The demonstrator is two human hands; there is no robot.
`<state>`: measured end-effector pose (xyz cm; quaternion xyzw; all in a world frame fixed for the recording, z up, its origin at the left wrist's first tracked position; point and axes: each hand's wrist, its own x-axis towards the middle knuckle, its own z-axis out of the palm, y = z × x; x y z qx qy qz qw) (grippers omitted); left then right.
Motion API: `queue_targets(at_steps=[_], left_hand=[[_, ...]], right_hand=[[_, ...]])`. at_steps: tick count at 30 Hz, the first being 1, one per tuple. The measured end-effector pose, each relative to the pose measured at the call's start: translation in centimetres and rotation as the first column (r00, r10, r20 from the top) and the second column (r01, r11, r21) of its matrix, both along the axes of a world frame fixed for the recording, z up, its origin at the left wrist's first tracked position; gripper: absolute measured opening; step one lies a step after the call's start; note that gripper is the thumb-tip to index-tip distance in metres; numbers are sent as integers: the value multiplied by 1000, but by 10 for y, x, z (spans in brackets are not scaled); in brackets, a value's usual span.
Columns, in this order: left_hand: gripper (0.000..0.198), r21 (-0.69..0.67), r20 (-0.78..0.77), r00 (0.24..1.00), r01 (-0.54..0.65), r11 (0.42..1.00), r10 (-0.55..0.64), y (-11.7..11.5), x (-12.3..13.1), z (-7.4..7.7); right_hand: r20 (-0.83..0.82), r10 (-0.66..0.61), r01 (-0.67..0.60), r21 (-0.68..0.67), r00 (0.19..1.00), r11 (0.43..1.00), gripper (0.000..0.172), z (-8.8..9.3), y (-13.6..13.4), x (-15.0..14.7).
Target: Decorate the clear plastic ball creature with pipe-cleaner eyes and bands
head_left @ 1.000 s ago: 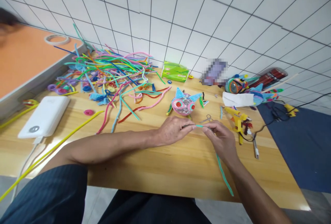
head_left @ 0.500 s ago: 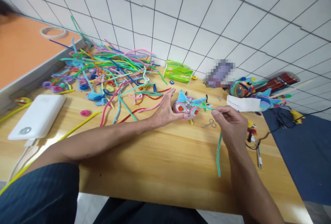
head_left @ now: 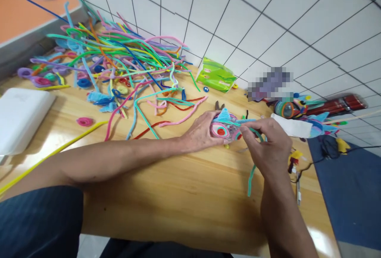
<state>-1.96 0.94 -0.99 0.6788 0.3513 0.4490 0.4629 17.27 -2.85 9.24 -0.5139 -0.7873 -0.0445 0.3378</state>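
Wrapped round the left side of a pipe-cleaner animal figure (head_left: 220, 130) is my left hand (head_left: 201, 131). The figure has pink-ringed eyes with red centres and a light blue ribbed ear. My right hand (head_left: 266, 139) pinches a teal pipe cleaner (head_left: 250, 180) between thumb and forefinger, close to the figure's right eye. One end of that pipe cleaner runs across the top of the figure; the other hangs below my right palm. Part of the right eye is hidden behind my fingers. Dark plier-like jaws (head_left: 219, 105) show just behind the figure.
A heap of coloured pipe cleaners (head_left: 119, 51) spreads over the back left. Green tissue pack (head_left: 216, 74) and dark red flask (head_left: 339, 105) stand along the tiled wall. A white power bank (head_left: 25, 119) lies at left, a long yellow pipe cleaner (head_left: 59, 151) near my forearm.
My left hand has closed round the figure, where its fingers were spread before. My right hand has come nearer to the figure along the teal pipe cleaner. The view has shifted.
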Motion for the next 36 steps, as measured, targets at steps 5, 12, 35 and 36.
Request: queue_targets(at_steps=[5,12,35,36], left_hand=[[92,-6,1,1000,6,1000,-6,0,0,-2],[92,-22,36,999,30,999,-29,-1,-7,-1],[41,-77,201,976,96,992,-79,8,-13,-14],[41,-80,195,977,99,992,-81,8,-13,-13]], right_hand=[[87,36,-33,-37,996,999,11,3,9,-4],[167,42,-35,-44,985,998,11,6,14,-9],[190,36,-24,-68,981,997,18,-2,10,-5],[188,31,-19,-65,982,998,19,-2,9,-4]])
